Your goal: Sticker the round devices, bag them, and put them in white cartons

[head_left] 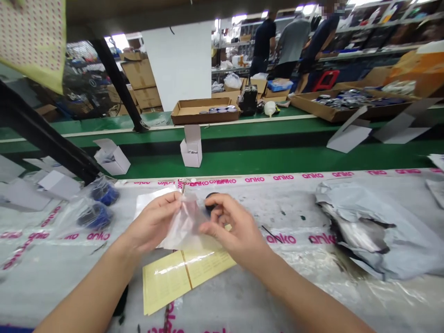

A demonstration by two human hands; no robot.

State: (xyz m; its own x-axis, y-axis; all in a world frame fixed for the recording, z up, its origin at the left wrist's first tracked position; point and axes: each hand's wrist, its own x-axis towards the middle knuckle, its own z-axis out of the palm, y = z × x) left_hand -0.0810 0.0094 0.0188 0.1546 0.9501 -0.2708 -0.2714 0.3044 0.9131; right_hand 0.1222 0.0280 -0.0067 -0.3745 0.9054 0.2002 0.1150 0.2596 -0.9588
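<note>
A small translucent plastic bag hangs between my hands above the table. My left hand is closed, pinching the bag by its upper left part. Curled around the bag's right side is my right hand, with the thumb on its edge. A black round thing shows just behind the right fingertips; whether they touch it I cannot tell. Beneath the bag lie yellow printed sheets with a brown band across them. A white sheet lies behind my left hand.
Blue items in clear bags lie at left, near open white boxes. Another white box stands on the green ledge. A torn plastic package lies at right. Cardboard trays and several people are behind.
</note>
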